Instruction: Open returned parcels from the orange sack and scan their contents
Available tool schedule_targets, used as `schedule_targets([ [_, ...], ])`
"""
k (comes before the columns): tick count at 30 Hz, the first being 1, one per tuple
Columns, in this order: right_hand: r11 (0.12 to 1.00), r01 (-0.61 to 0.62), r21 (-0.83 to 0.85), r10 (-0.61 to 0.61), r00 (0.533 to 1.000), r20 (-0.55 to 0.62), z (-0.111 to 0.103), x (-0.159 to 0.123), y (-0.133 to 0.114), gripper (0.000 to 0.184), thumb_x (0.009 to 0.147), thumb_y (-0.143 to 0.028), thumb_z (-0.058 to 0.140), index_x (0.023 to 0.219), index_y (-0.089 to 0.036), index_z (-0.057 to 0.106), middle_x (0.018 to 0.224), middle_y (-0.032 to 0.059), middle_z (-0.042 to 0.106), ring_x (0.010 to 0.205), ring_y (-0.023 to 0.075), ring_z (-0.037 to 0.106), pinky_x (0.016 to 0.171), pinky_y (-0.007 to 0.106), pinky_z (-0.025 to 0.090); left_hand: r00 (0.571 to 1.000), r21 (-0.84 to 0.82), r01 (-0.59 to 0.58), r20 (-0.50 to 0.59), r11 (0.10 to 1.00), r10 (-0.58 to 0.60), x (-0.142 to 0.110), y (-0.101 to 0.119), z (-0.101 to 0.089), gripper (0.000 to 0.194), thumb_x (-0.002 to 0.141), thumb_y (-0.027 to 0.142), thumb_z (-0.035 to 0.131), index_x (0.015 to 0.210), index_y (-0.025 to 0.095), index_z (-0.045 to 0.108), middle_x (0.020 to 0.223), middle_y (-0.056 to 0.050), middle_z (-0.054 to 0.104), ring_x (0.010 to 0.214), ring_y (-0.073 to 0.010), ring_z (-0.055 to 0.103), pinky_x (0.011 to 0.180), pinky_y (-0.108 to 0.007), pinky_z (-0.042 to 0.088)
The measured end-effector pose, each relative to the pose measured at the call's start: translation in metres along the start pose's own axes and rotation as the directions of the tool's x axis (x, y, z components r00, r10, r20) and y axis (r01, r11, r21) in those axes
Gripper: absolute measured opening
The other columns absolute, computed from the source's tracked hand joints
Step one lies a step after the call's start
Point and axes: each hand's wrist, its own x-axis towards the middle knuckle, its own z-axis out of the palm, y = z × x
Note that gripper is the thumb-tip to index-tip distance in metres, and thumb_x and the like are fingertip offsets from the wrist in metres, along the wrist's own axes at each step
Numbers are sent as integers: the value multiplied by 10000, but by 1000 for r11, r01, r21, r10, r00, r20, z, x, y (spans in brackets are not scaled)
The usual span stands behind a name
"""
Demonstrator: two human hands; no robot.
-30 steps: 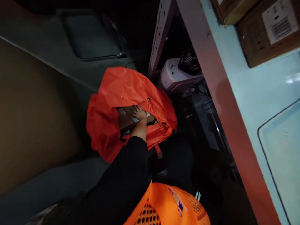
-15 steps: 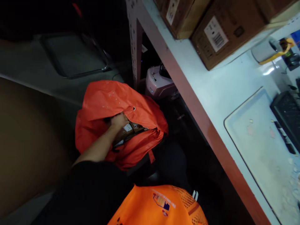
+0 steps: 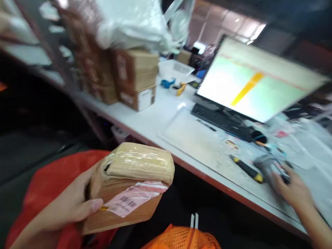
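My left hand (image 3: 75,204) grips a brown parcel (image 3: 137,166) by its left end, thumb on the front face. Glossy tape wraps the parcel, and a wrinkled label with a barcode is stuck on its side. Behind and below that hand lies the red-orange bag (image 3: 54,173), partly covered by my forearm. On the right, over the white table (image 3: 137,122), my right hand (image 3: 293,186) is closed around a grey and black handheld device (image 3: 269,169) that looks like a barcode scanner; motion blurs it. A yellow-and-black cutter (image 3: 246,168) lies just left of the device.
Brown boxes (image 3: 136,77) stand at the table's back left, with a white plastic-wrapped package (image 3: 129,24) above. A lit monitor (image 3: 254,83) and a black keyboard (image 3: 220,121) are at the back. Tape rolls (image 3: 178,89) and a white basket (image 3: 175,69) sit beside the boxes.
The view has swung right and up from the bag to the table. My left hand has come out of the bag holding the parcel. My right hand now shows on the device.
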Motion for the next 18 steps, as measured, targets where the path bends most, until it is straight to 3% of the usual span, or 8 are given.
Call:
schedule_targets([
  [2, 998, -54, 13, 55, 998, -11, -4, -4, 5, 692, 947, -695, 513, 1344, -150, 672, 1343, 245, 677, 1173, 408, 680, 1025, 570, 546, 993, -120, -96, -73, 988, 88, 44, 14, 42, 749, 590, 633, 847, 1246, 291, 728, 1131, -88, 799, 1062, -457, 762, 828, -588, 672],
  [5, 996, -58, 66, 56, 998, 34, 7, 3, -5, 659, 935, -606, 497, 1330, -103, 657, 1327, 231, 696, 1218, 378, 670, 1110, 524, 506, 975, -284, -211, -122, 935, 184, 111, 47, 123, 843, 570, 688, 876, 1243, 214, 695, 1185, -146, 771, 1105, -456, 734, 938, -611, 637],
  [8, 996, -80, 30, 80, 997, 24, 14, 8, -18, 590, 965, -508, 496, 1370, -100, 628, 1380, 220, 672, 1303, 347, 628, 1157, 470, 467, 931, -247, -363, -145, 898, 336, 166, 70, 204, 1079, 547, 700, 902, 1423, 166, 568, 1381, -182, 674, 1303, -443, 635, 1151, -598, 509],
  [10, 988, -149, -40, 151, 987, 62, 13, 8, -21, 583, 984, -458, 509, 1426, -86, 591, 1419, 227, 648, 1324, 350, 615, 1155, 459, 461, 926, -212, -377, -86, 902, 367, 190, 69, 243, 1123, 613, 710, 870, 1510, 165, 470, 1474, -197, 605, 1388, -420, 575, 1213, -578, 443],
  [13, 953, -257, -160, 284, 942, 178, 8, 9, -21, 633, 1000, -430, 537, 1505, -48, 517, 1427, 258, 634, 1293, 382, 634, 1100, 473, 486, 951, -196, -305, -10, 932, 309, 206, 51, 269, 1131, 684, 767, 793, 1538, 141, 396, 1522, -232, 547, 1448, -418, 515, 1241, -575, 395],
  [18, 889, -364, -277, 435, 861, 263, 5, 17, -26, 635, 999, -376, 543, 1522, -22, 476, 1354, 282, 666, 1216, 407, 676, 968, 460, 524, 962, -159, -257, 49, 953, 268, 200, 31, 270, 1085, 739, 717, 792, 1553, 163, 337, 1559, -220, 507, 1483, -375, 484, 1266, -540, 364],
])
